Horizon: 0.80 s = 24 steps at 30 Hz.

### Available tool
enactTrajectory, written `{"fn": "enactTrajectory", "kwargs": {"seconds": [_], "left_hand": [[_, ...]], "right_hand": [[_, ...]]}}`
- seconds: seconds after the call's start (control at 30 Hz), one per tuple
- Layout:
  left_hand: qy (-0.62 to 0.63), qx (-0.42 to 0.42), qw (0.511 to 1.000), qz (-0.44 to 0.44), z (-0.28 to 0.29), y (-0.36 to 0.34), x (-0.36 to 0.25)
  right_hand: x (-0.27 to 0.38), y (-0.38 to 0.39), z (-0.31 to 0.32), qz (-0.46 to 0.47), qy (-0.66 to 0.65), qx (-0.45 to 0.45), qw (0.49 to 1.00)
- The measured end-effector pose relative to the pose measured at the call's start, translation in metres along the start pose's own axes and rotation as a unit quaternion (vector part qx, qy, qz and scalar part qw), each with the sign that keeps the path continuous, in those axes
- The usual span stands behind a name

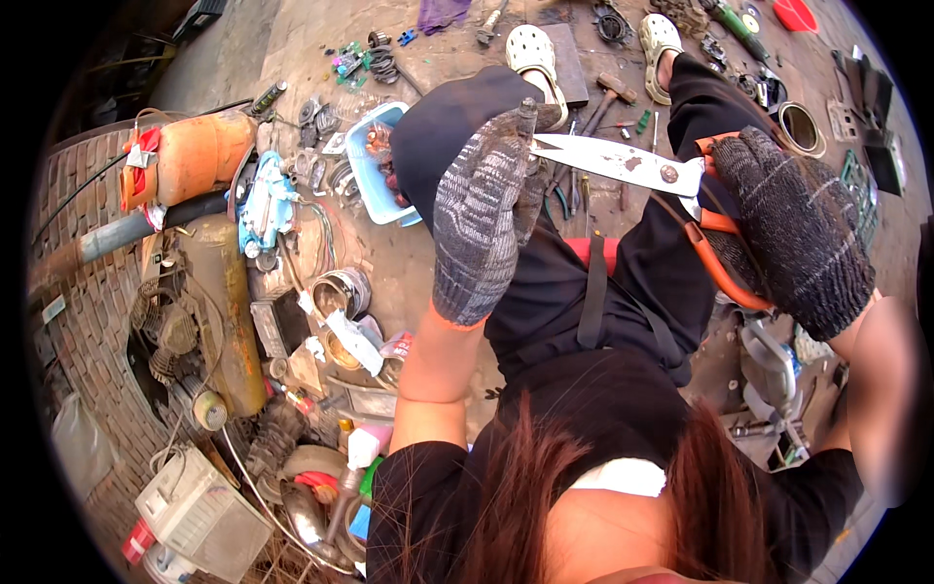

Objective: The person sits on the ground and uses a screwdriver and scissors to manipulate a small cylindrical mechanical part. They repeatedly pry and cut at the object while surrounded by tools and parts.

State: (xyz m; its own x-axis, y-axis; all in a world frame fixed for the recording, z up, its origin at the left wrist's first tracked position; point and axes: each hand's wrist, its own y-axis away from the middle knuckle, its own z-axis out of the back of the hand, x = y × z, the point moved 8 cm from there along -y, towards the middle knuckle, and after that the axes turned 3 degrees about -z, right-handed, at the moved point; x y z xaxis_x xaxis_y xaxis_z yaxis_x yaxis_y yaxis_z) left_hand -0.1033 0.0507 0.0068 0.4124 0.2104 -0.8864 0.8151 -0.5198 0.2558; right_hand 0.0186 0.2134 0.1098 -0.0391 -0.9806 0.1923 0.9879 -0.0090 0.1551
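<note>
One hand [793, 229], the right, grips shears [628, 164], edges [579, 154] parted near the left hand [477, 219], its hold unclear.

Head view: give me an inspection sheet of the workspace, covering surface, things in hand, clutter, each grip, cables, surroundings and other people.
Surface: brown-grey ground, strewn with parts and tools.
Things in hand: large scissors with orange handles; pale blades, marked with dark spots, point toward the left grip.
Clutter: blue basin with reddish contents, hammer, orange cylinder.
Left grip: gloved, at the blade tips; contact cannot be told.
Right grip: gloved, closed around the scissors' handles.
Cables: loose thin wires left of the person; their ends cannot be traced.
Surroundings: brickwork at far left; red bowl at upper right.
Other people: nothing seen.
</note>
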Motion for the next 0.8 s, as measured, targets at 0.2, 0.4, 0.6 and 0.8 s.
{"fn": "enactTrajectory", "kwargs": {"seconds": [0.2, 0.4, 0.6, 0.8], "left_hand": [[-0.069, 0.001, 0.998, 0.009, -0.01, 0.003, -0.006], [-0.165, -0.006, 0.986, -0.037, 0.006, 0.003, -0.006], [0.05, 0.04, 0.996, 0.067, -0.011, -0.003, -0.005], [0.131, 0.037, 0.984, 0.113, -0.002, -0.001, 0.005]], "right_hand": [[0.013, -0.013, 0.001, -0.025, 0.089, -0.049, 0.994], [0.001, -0.017, -0.034, -0.078, -0.008, 0.106, 0.991], [0.003, -0.017, -0.043, -0.025, -0.147, 0.066, 0.987], [0.007, -0.016, -0.05, 0.007, -0.202, -0.023, 0.979]]}}
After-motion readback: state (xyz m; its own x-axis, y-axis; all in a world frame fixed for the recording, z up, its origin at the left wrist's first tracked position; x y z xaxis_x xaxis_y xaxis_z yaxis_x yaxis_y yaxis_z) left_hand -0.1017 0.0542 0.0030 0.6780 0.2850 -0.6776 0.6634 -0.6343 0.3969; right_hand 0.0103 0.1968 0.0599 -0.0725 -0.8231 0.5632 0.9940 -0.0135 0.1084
